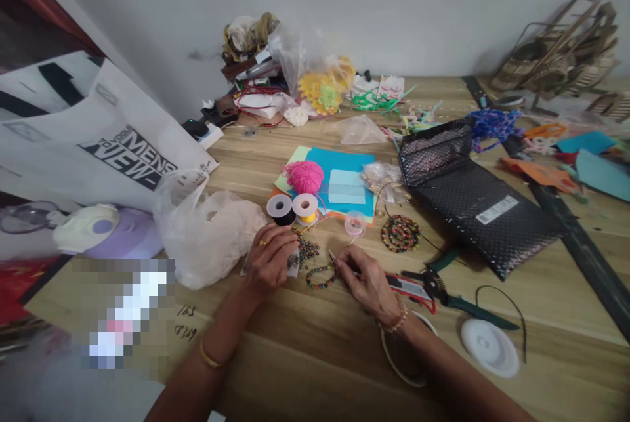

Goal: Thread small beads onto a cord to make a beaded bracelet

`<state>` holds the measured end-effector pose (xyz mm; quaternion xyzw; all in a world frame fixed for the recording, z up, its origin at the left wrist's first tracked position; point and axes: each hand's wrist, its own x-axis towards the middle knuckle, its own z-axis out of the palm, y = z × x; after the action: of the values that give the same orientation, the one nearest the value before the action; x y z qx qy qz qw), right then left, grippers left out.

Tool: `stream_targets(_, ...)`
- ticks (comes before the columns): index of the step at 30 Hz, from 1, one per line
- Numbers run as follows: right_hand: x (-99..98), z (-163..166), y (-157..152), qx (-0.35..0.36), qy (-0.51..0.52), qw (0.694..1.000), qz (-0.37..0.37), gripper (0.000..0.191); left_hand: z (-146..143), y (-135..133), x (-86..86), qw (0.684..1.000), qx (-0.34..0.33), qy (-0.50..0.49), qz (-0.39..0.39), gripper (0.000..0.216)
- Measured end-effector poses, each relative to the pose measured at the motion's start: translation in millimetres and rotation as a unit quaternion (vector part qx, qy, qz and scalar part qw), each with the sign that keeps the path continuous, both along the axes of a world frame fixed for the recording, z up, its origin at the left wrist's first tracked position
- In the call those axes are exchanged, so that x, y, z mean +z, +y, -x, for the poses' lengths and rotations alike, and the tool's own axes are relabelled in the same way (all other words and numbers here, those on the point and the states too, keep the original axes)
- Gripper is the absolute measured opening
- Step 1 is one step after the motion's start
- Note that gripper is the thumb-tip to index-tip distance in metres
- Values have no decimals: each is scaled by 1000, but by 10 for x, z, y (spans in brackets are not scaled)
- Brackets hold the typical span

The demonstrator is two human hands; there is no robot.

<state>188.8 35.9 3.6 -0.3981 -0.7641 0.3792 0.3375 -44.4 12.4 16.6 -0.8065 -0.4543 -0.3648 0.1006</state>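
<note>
My left hand (270, 258) lies palm down over a small clear bead packet (294, 263), its fingers stretched side by side at a pile of loose dark and coloured beads (308, 249). My right hand (364, 277) is closed in a pinch; a thin pointed tool (332, 254) pokes out from the fingertips, its kind too small to tell. At those fingertips ends a curved strand of multicoloured beads (319, 277), lying on the table. Just beyond the hands stand a black thread spool (280, 209), a yellow thread spool (306, 209) and a small clear spool (355, 222).
A coiled bead string (401, 233), green-handled pliers (443, 287), a utility knife (408, 286) and a white spool lid (489, 346) lie right. Pink yarn (305, 176) rests on blue paper (344, 158). A black bubble mailer (472, 199) and plastic bag (207, 232) flank them.
</note>
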Motion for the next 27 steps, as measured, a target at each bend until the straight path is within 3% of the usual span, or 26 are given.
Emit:
stream_targets(9, -17, 16, -12, 5, -16, 999, -39, 19, -187, 56, -32, 990, -2, 54, 133, 12)
stream_targets(13, -9, 20, -11, 1, -18, 999, -34, 18, -240, 75, -101, 984, -39, 82, 154, 13)
stream_targets(27, 13, 45, -5, 3, -22, 999, -27, 19, -260, 83, -124, 984, -27, 37, 170, 17)
